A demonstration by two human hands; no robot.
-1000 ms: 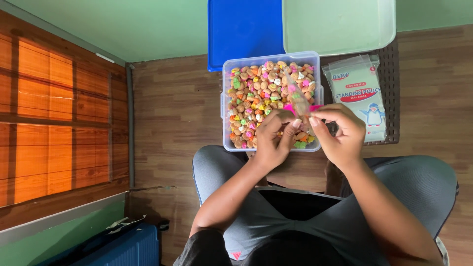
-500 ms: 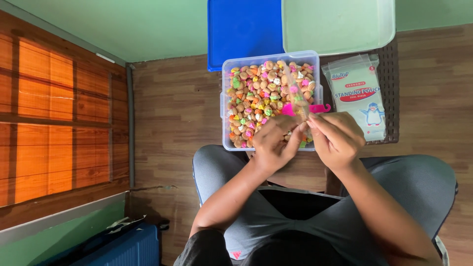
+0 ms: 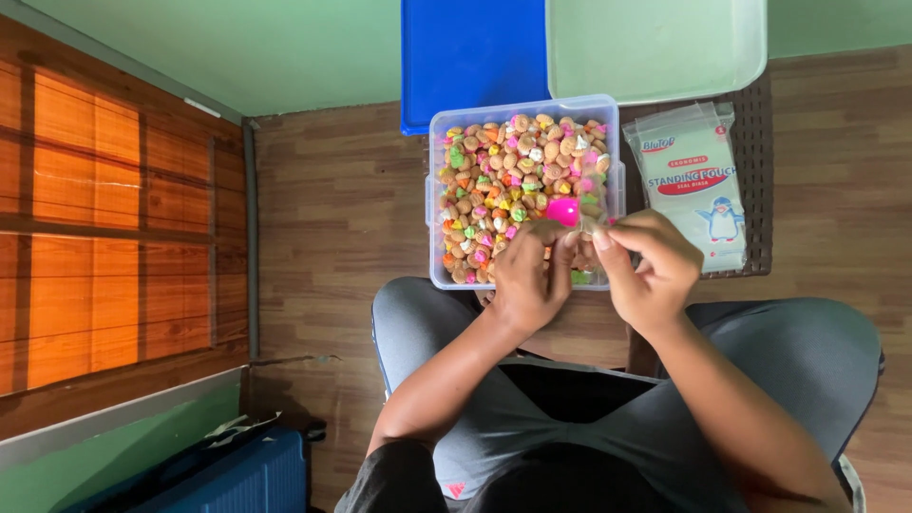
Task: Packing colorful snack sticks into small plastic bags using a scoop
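While the wooden slatted panel (image 3: 104, 218) fills the left side of the view and a blue case (image 3: 242, 475) lies in the lower left corner, the work sits at the centre, on the brown wood-grain floor (image 3: 332, 209). The person sits cross-legged in grey trousers, with a clear plastic tub (image 3: 522, 190) just in front of the knees, heaped almost to the rim with small round biscuits topped in pink, green, yellow and white icing. Both hands meet over the tub's near right corner. The left hand (image 3: 527, 275) is curled closed, its fingertips pinching the top edge of a small clear pouch (image 3: 584, 204) that already holds some biscuits; something bright pink (image 3: 562, 211) shows right at that edge, though what it is cannot be told. The right hand (image 3: 651, 266) pinches the same edge from the other side, thumb and forefinger pressed together. Judged from this, one pouch is filled and is being handled at its mouth. The tub being so full, most of the biscuits appear still unpacked. Farther right, a flat pack of unused pouches (image 3: 689, 180) lies on a dark woven mat (image 3: 755, 142). Beyond the tub lie a blue lid (image 3: 465, 57) and a pale green lid (image 3: 655, 43).
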